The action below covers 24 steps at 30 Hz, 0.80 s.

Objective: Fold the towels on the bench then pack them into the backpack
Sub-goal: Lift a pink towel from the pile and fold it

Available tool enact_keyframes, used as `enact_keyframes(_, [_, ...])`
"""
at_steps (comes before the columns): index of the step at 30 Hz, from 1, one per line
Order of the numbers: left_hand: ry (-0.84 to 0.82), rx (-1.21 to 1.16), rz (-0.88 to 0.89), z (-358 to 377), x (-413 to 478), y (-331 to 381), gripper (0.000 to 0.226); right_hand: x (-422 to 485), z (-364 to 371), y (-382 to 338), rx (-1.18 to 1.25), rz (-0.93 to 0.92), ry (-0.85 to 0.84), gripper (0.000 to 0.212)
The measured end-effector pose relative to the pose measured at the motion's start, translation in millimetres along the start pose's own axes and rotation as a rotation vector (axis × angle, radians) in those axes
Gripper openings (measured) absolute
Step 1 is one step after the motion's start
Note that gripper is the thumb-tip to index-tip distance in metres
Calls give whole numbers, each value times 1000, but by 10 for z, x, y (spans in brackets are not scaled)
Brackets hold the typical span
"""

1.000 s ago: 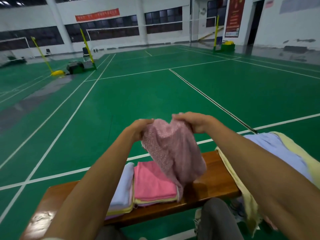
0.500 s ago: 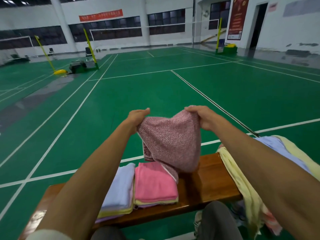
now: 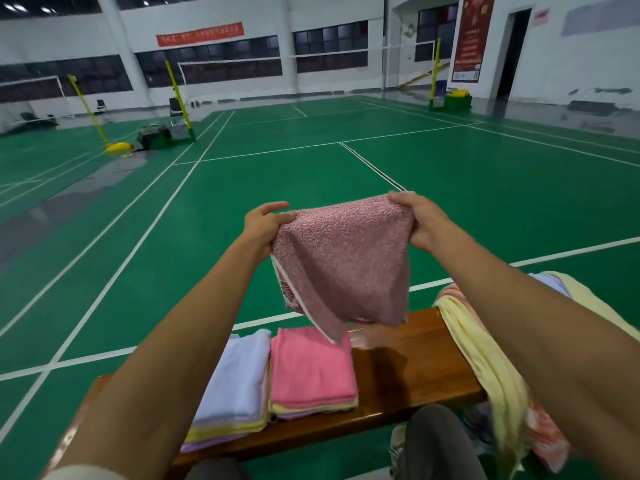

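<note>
The person is in the folding step: the left hand and the right hand each pinch a top corner of the dusty pink towel, which hangs in the air above the bench. Two folded stacks lie at its 7 o'clock and unfolded towels at 4 o'clock. Next it probably must be laid flat on the bare wood and doubled over; no backpack is in view.

The red banner above the windows and the tall poster right of them carry writing too blurred to read.
</note>
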<state>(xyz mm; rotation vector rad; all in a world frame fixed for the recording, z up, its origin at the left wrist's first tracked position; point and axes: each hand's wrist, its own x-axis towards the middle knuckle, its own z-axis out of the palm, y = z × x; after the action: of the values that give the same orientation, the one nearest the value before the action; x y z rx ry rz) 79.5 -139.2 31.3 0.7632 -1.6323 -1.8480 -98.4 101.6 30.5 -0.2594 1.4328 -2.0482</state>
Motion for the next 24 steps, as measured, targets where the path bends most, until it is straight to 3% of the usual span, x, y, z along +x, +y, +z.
enact_keyframes(2, [34,-47,17,-3,-7,7,33,3,7,-28,76,-18,-19,13])
enact_keyframes(4, [50,-44,33,-14,-9,23,30,-16,9,-15,-70,-35,-1,13])
enact_keyframes(6, [41,-34,62,-30,-8,66,27,32,-29,-13,-59,-75,104,13])
enact_keyframes(9, [70,22,118,-92,30,120,22,86,-61,-78,-225,-115,261,42])
enact_keyframes(12, [137,343,242,-172,101,143,19,118,-71,-127,-424,-224,300,57])
enact_keyframes(17, [83,705,294,-182,133,193,21,48,-37,-199,-536,-440,294,22])
enact_keyframes(19, [60,567,191,-123,99,230,27,38,-18,-221,-372,-401,303,16])
enact_keyframes(22, [-71,145,5,-52,-12,277,30,19,-50,-257,-69,-307,381,19])
enact_keyframes(24, [-131,109,10,-36,-50,261,36,7,-123,-258,4,-247,418,31])
